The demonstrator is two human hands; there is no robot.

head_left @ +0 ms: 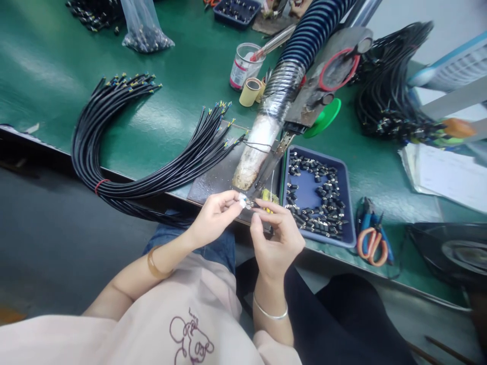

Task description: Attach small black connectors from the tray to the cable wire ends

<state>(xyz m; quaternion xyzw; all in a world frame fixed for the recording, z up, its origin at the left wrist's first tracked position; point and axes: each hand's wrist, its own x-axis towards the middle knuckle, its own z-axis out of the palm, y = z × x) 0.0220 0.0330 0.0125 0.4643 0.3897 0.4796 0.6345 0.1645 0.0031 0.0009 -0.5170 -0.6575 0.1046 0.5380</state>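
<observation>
My left hand (215,217) is closed in a pinch, with white coverings on its fingertips. What lies between those fingertips is too small to make out. Facing it, my right hand (279,234) curls its fingers around a small dark connector (251,204) with metal pins, held where the two hands meet. Just above them are the whitish end of a black ribbed hose (251,167) and a metal soldering stand arm (276,154). Right of my hands, a blue tray (352,228) carries many small black connectors (329,195).
Left, a bundle of black cables (89,137) bends across the table edge. Pliers (366,215) and orange-handled scissors (373,246) lie right of the tray. Behind stand a plastic cup (240,71), a tan roll (250,94) and a bag of parts (144,35). Papers (445,172) lie right.
</observation>
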